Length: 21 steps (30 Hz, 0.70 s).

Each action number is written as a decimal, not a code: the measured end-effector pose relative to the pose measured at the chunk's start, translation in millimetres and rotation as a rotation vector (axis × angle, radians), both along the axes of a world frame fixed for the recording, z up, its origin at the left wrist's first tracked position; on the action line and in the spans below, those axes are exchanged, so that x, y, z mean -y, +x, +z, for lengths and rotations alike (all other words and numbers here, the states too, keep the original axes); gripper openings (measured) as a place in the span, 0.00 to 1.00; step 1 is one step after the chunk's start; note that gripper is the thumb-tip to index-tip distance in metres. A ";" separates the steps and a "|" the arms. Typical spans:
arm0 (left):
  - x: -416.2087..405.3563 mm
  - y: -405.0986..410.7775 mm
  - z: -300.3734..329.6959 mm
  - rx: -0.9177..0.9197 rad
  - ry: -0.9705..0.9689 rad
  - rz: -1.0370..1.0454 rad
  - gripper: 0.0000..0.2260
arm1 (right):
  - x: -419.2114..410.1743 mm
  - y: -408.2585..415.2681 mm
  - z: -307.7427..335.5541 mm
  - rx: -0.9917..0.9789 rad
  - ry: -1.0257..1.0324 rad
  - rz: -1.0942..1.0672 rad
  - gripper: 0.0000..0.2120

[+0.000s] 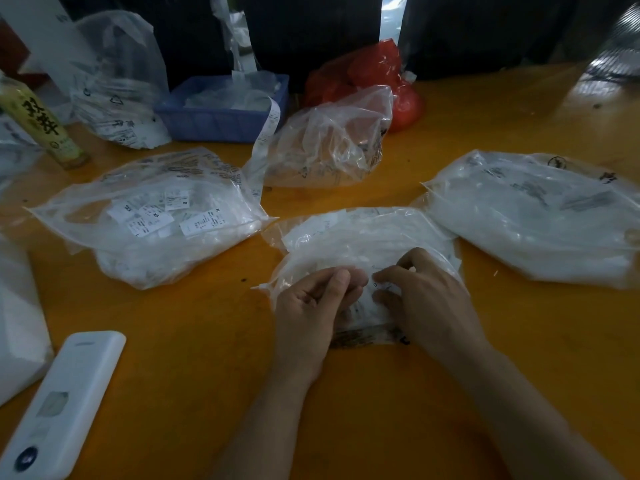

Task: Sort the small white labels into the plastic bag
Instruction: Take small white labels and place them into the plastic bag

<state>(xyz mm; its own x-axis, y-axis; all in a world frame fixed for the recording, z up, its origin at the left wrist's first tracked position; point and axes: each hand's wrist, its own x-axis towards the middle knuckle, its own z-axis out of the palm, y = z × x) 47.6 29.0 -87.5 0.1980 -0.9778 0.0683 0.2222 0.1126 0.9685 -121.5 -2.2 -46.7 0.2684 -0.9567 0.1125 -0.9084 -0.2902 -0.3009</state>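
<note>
A clear plastic bag [363,237] stuffed with small white labels lies on the orange table in front of me. My left hand [311,303] and my right hand [422,296] meet at its near end, fingers curled. Between their fingertips they pinch small white labels [372,289] over the bag; whether the labels are inside or on top of the plastic I cannot tell. To the left lies a second clear bag [156,216] whose printed size labels show through. A third bag [533,216] full of white labels lies at the right.
A white flat device [65,400] lies at the near left. Behind stand a blue basket [221,116] with a label strip, a crumpled clear bag [332,140], a red bag [381,74], a printed bag [114,81] and a bottle [41,123]. More white plastic sits at the left edge.
</note>
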 end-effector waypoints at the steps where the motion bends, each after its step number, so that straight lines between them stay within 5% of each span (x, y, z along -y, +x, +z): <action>1: 0.0 0.3 -0.1 0.006 0.005 -0.005 0.11 | 0.4 0.1 -1.4 0.002 -0.014 0.002 0.15; 5: -1.5 0.2 2.6 0.013 0.032 -0.016 0.11 | 3.3 -0.5 -9.1 0.161 -0.085 -0.008 0.11; 13: -1.6 -1.7 4.9 -0.049 0.023 -0.030 0.14 | -1.2 -9.3 -9.5 0.932 -0.038 -0.076 0.11; 21: -2.6 -1.6 7.8 0.002 0.024 -0.094 0.12 | -9.4 -11.1 -12.7 1.144 -0.012 -0.020 0.12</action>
